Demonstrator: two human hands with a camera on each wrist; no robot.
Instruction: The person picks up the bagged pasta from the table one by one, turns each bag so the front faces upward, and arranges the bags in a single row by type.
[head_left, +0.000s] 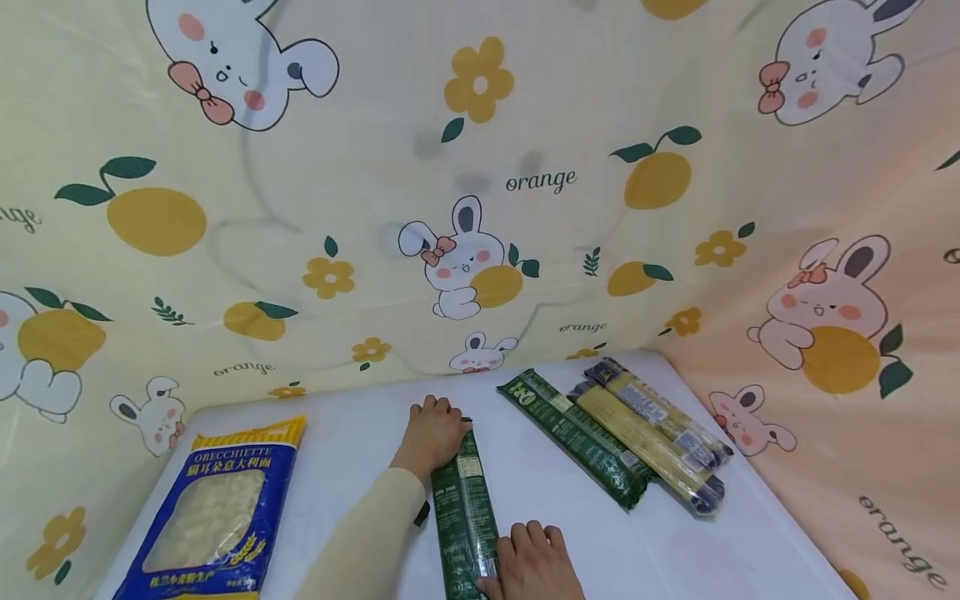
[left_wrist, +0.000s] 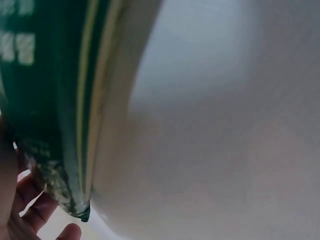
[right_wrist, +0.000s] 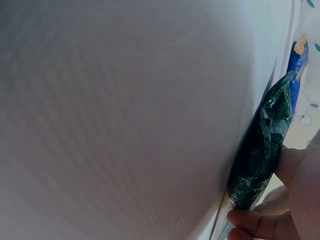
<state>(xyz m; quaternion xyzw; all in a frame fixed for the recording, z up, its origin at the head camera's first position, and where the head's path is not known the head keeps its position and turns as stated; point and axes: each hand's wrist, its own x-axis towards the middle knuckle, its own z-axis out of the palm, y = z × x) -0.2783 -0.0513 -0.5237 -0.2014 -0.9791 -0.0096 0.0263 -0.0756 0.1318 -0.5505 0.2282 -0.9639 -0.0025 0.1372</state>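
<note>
A long, slim green pasta packet (head_left: 467, 508) lies lengthwise on the white table, partly hidden by both hands. My left hand (head_left: 432, 433) grips its far end, and in the left wrist view the fingers (left_wrist: 37, 210) show around the tip of the packet (left_wrist: 45, 95). At the near end, my right hand (head_left: 534, 560) holds the packet's side. The right wrist view has the thumb (right_wrist: 290, 162) on one side of the crinkled green wrapper (right_wrist: 260, 155) and the fingertips on the other.
To the right lie another green packet (head_left: 577, 437) and two clear packets of spaghetti (head_left: 637, 433) (head_left: 667, 417), side by side and slanted. A blue and yellow orecchiette bag (head_left: 217, 508) lies at left. A printed cloth (head_left: 375, 183) rises behind the white table (head_left: 360, 450).
</note>
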